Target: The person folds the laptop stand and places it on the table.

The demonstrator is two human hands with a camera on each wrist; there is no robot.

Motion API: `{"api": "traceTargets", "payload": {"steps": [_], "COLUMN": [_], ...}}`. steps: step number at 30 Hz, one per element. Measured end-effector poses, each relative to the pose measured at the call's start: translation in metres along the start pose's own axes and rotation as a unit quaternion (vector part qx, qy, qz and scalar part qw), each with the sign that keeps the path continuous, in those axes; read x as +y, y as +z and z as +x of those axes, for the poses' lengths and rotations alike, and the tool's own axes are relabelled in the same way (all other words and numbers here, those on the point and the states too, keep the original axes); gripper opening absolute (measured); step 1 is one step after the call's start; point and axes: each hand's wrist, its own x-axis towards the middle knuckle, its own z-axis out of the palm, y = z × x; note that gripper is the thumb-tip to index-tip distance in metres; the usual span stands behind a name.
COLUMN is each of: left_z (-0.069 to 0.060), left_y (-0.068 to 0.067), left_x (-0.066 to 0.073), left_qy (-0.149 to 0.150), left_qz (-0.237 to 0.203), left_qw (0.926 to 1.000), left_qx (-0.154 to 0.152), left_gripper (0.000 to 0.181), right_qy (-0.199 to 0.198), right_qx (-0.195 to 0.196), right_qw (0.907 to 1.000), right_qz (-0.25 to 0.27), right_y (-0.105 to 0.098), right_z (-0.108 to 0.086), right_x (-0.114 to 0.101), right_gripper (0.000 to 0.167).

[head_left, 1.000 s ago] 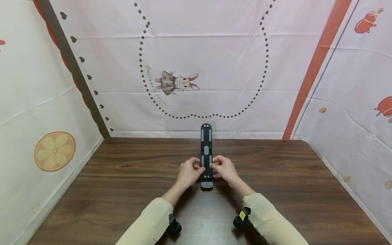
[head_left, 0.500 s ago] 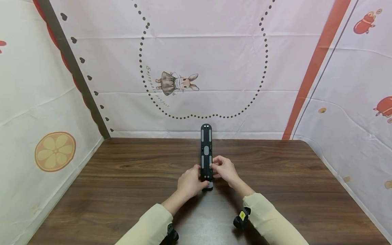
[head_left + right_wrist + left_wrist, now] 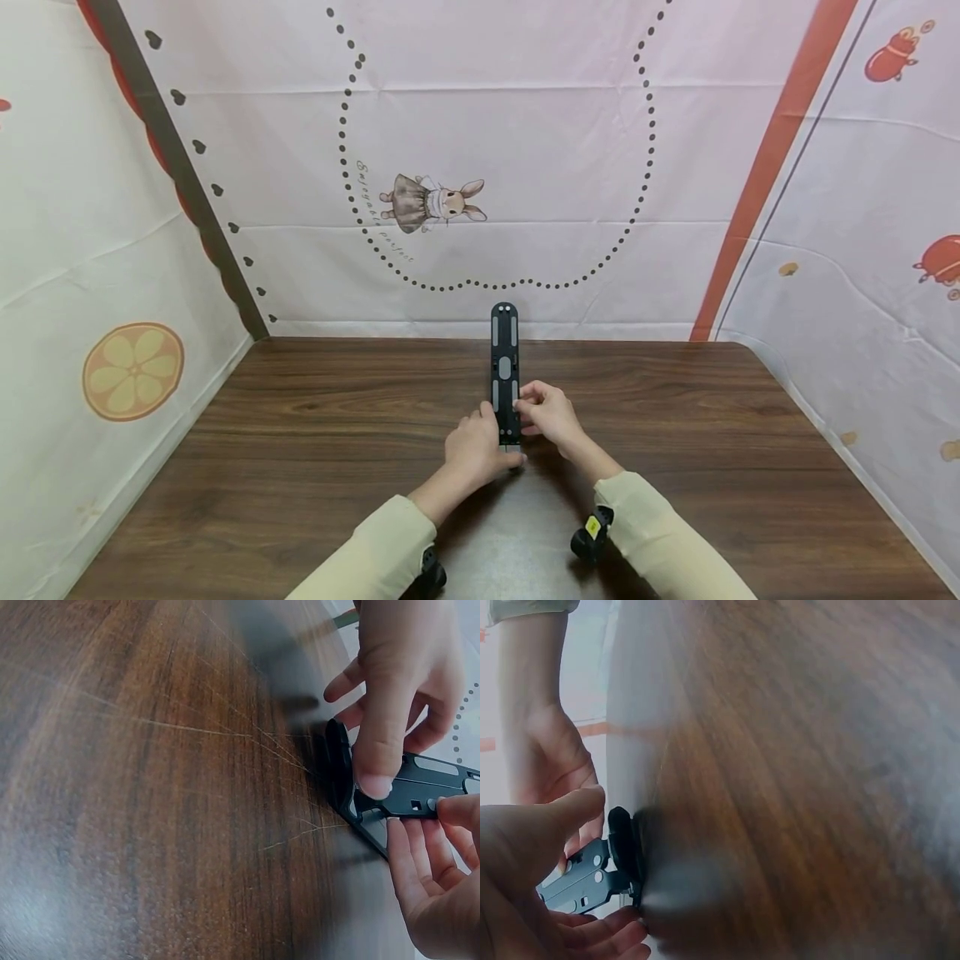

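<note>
A narrow black folding laptop stand [image 3: 505, 350] with grey pads lies lengthwise near the middle of the table in the head view. My left hand [image 3: 474, 446] holds its near end from the left, thumb across the grey end pads, fingers along the side. From the right, my right hand [image 3: 553, 417] pinches the stand's edge between thumb and fingers. The right wrist view shows the left thumb pressing close to the hinged end of the stand [image 3: 405, 796], where a black hooked lip [image 3: 339, 757] sticks up. Parts of the underside are hidden by the fingers.
The dark wood-grain table [image 3: 337, 400] spreads around both hands. White printed cloth [image 3: 510, 167] hangs behind it and at both sides. Small black cameras [image 3: 591, 537] are strapped to the cuffs.
My left hand has slid from the stand's side toward its near end, its thumb now lying across the end pads. The right hand and the stand have hardly moved.
</note>
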Motion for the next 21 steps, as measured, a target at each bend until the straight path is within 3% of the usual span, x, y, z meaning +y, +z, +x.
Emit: {"api": "traceTargets", "payload": {"steps": [13,21], "left_z": [0.0027,0.001], "left_y": [0.0053,0.0036], "left_x": [0.0028,0.0015], "left_qy": [-0.002,-0.003], "left_qz": [0.029,0.002], "left_qw": [0.9995,1.0], "left_qx": [0.012,0.009], "left_gripper": [0.082,0.073], "right_qy": [0.008,0.012], "right_qx": [0.001,-0.004], "right_qw": [0.9999,0.9999], "right_qz": [0.009,0.008], "right_y": [0.0011,-0.0004], "right_z": [0.0014,0.0031], "right_x": [-0.0005,0.0019], "right_gripper": [0.012,0.013]}}
